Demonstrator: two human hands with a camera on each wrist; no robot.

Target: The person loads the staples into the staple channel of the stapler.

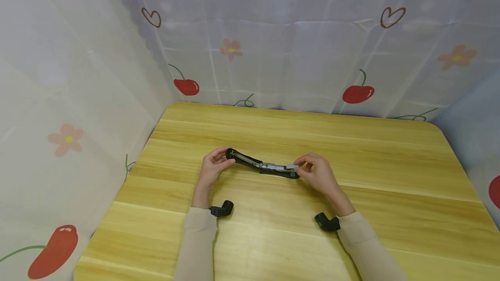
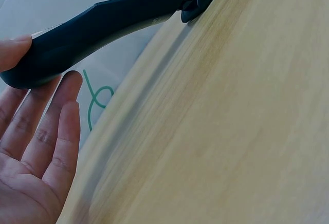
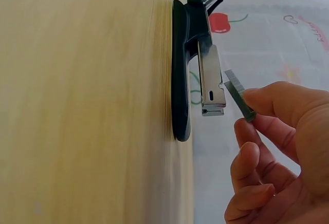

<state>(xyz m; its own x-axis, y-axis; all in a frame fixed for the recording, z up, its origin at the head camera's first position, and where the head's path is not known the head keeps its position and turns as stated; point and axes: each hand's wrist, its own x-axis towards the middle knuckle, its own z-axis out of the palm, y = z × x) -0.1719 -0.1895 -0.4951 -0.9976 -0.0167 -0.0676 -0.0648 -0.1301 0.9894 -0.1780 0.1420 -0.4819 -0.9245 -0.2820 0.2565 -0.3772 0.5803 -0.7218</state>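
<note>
A black stapler (image 1: 246,159) lies swung wide apart on the table, its metal magazine (image 3: 209,75) exposed over the base. My left hand (image 1: 212,166) grips the far end of the raised top arm (image 2: 97,34), thumb on one side and fingers beneath. Between thumb and forefinger, my right hand (image 1: 318,172) pinches a short strip of staples (image 3: 239,95). In the right wrist view the strip is tilted and close beside the magazine; whether they touch I cannot tell. The remaining fingers of that hand are loosely curled.
The wooden table (image 1: 273,220) has a rounded back edge, with a printed curtain (image 1: 273,64) hanging behind it and at both sides. Small black wrist cameras, one by the left sleeve (image 1: 222,208) and one by the right sleeve (image 1: 327,222), jut inward over the table.
</note>
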